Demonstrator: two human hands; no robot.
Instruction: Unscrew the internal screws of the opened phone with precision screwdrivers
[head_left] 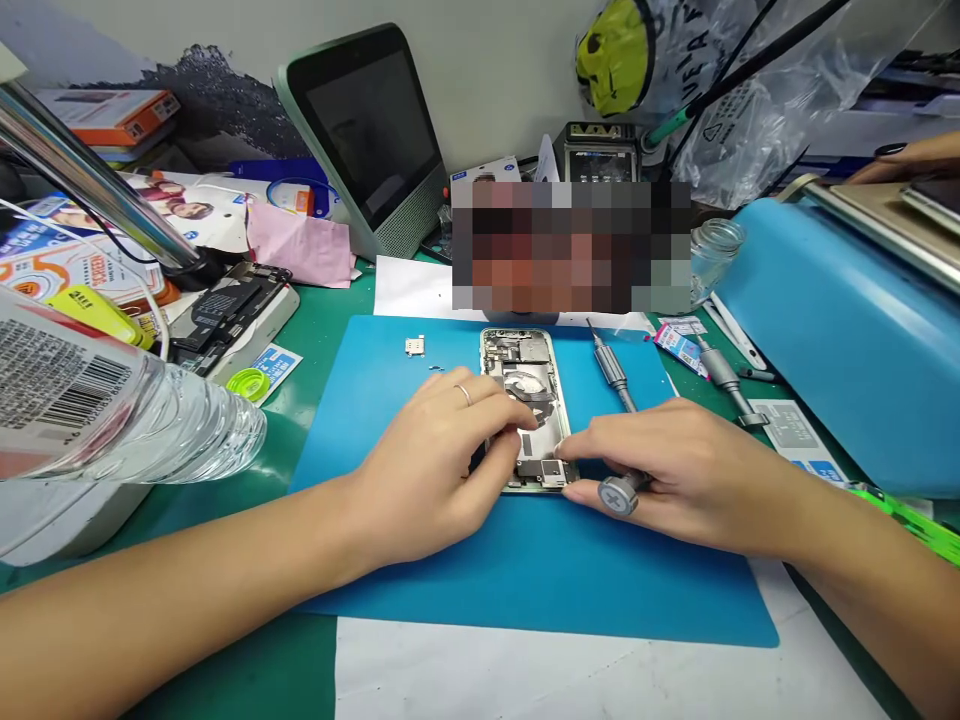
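Note:
An opened phone (525, 375) with its insides bare lies on a blue mat (525, 570). My left hand (442, 455), a ring on one finger, rests on the phone's left side with its fingers curled down onto the near half. My right hand (675, 470) is closed around a grey screwdriver (619, 493), whose knurled cap points toward me and whose tip sits at the phone's near right corner. A small metal part (414, 346) lies loose on the mat, far left of the phone.
A second screwdriver (613, 368) lies right of the phone, a third (721, 376) beyond the mat. A clear plastic bottle (127, 420) lies at the left, near another opened phone (229, 310). A tilted dark screen (371, 130) stands behind. Another person's hand (911, 160) shows at far right.

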